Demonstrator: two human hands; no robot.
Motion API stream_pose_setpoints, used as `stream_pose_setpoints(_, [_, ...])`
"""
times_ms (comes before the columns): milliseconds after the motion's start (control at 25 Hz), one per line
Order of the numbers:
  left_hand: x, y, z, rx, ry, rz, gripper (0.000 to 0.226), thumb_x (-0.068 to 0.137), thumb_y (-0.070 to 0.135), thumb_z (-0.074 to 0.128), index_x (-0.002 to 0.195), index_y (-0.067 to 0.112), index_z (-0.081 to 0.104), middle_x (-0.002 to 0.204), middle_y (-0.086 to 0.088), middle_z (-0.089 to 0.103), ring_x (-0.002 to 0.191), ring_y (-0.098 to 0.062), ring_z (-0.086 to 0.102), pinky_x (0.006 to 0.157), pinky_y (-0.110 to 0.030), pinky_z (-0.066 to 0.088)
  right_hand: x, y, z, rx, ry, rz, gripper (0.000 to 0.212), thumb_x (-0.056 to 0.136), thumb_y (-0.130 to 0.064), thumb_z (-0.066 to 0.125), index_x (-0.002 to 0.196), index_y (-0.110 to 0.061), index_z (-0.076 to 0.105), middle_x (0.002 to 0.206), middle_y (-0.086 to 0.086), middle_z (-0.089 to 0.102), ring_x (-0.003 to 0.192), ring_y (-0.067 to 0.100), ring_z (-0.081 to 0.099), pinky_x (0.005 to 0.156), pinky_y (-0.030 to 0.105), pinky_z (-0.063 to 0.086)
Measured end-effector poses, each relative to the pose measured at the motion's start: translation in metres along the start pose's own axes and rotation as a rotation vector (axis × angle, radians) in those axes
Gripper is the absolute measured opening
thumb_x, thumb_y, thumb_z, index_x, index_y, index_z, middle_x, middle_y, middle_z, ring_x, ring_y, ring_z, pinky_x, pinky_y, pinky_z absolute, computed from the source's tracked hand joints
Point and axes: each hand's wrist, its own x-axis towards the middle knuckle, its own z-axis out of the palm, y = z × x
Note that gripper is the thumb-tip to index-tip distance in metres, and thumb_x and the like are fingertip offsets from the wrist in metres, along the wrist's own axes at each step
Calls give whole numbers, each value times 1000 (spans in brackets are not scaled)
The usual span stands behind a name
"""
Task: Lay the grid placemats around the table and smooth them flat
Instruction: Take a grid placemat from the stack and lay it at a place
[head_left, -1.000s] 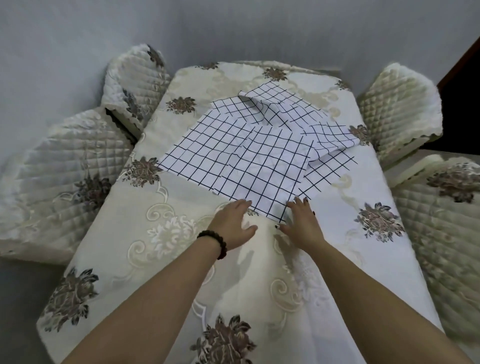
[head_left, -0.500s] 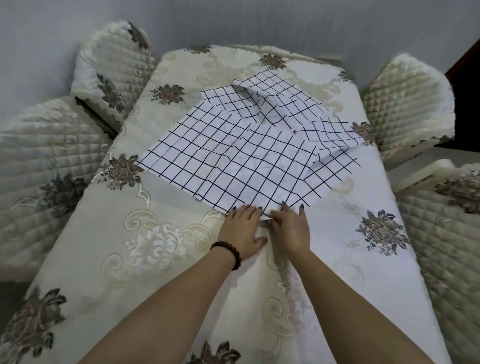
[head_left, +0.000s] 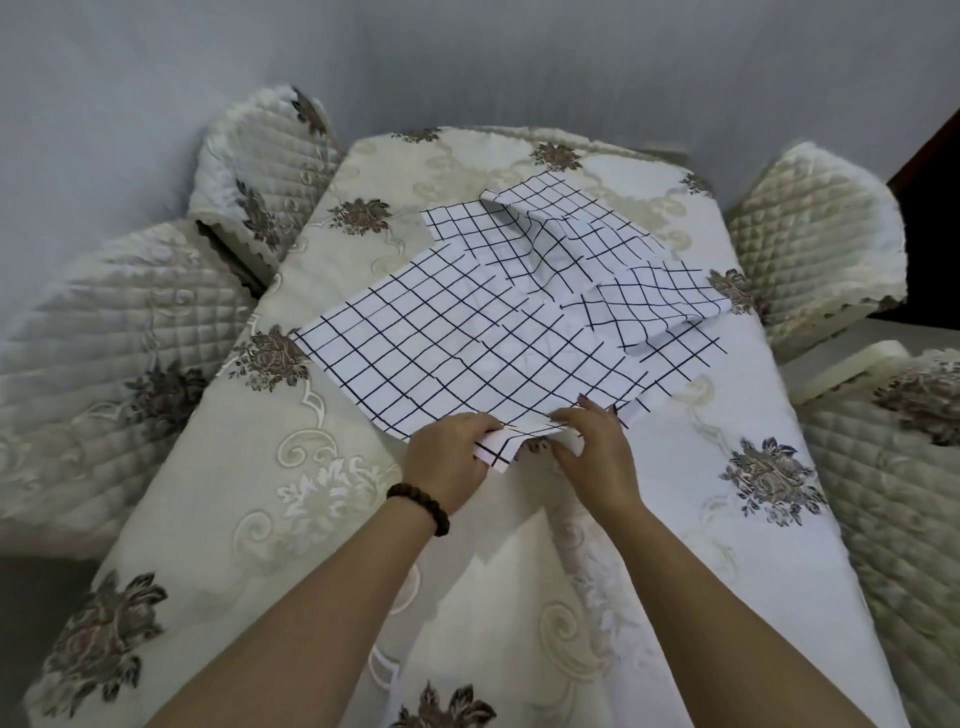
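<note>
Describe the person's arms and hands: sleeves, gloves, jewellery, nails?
Both forearms are bare, with no sleeves in view and no gloves. The left hand has a bracelet of dark brown round beads at the wrist. The right hand wears nothing at the wrist; its fingernails look dark, as if polished. No rings or watch are visible.

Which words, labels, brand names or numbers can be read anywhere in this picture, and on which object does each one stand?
None: no readable text shows anywhere in the head view.
The grid placemats bear only black lines on white.
The tablecloth and the quilted chair covers bear only flower patterns.
The bead bracelet on the left hand carries no marking that can be made out.
</note>
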Motion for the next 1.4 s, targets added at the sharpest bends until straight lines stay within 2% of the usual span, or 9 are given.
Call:
stream_pose_setpoints(80, [-5, 2, -20, -83, 40, -12, 32, 76, 31, 48, 94, 23, 73, 90, 6, 75, 86, -17, 68, 75, -35, 54, -1, 0, -8, -10, 57, 21, 18, 78, -7, 69, 95, -14, 71, 101, 1, 71, 124, 25, 48, 106, 48, 34])
stream_pose_setpoints(240, [-9, -1, -60, -169, 104, -29, 16, 75, 15, 67, 87, 24, 75, 82, 9, 75, 79, -12, 69, 72, -33, 55, -2, -5, -25, -76, 106, 67, 4, 78, -9, 71, 79, -13, 72, 85, 4, 70, 110, 28, 56, 109, 51, 29])
stream_pose_setpoints(440, [-18, -5, -120, -267, 190, -86, 13, 81, 21, 72, 83, 8, 72, 72, 7, 64, 66, -6, 64, 67, -18, 51, -18, -31, -60, 100, 85, 140, 4, 82, -12, 68, 81, -12, 71, 74, -7, 66, 79, 12, 60, 65, 20, 39])
stream_pose_setpoints(520, [-22, 2, -142, -316, 229, -86, 17, 82, 14, 71, 67, 12, 64, 56, 17, 54, 55, 6, 54, 57, -6, 39, -20, -38, -74, 160, 85, 146, 6, 82, -12, 68, 78, -16, 69, 75, -5, 67, 76, 14, 61, 59, 10, 39])
stream_pose_setpoints(640, [-31, 10, -170, -404, 295, -122, 36, 80, 12, 72, 53, 25, 54, 42, 15, 49, 48, 4, 46, 51, -8, 34, -25, -58, -101, 206, 142, 116, 11, 82, -8, 65, 75, -17, 66, 64, -4, 61, 63, 15, 51, 51, 11, 36])
stream_pose_setpoints(800, [-41, 23, -199, -615, 392, -158, 19, 78, 4, 73, 69, 19, 67, 56, 22, 67, 59, 7, 63, 56, -12, 51, -34, -90, -135, 324, 289, 46, 12, 80, -6, 67, 72, -14, 63, 57, -3, 54, 57, 11, 45, 52, 22, 34])
stream_pose_setpoints(1000, [-50, 53, -232, -672, 505, -83, 8, 79, 1, 70, 78, 8, 65, 47, 22, 62, 50, 9, 58, 49, -6, 44, -43, -130, -162, 590, 338, -54, 30, 82, -6, 61, 71, -33, 68, 55, -19, 62, 55, -3, 48, 54, 14, 38])
stream_pose_setpoints(1200, [-42, 66, -271, -675, 605, -40, 5, 76, 13, 76, 81, 14, 73, 57, 19, 67, 62, 3, 60, 59, -15, 50, -41, -178, -195, 636, 437, -158, 27, 86, -2, 58, 74, -25, 64, 57, -26, 64, 56, -11, 53, 61, 12, 43])
stream_pose_setpoints(1400, [-15, 89, -310, -603, 650, 39, 5, 79, 10, 72, 75, 12, 70, 50, 18, 62, 52, 5, 56, 51, -12, 46, -16, -219, -226, 639, 481, -236, 11, 85, -12, 62, 77, -20, 64, 61, -10, 59, 58, 3, 47, 56, 18, 39])
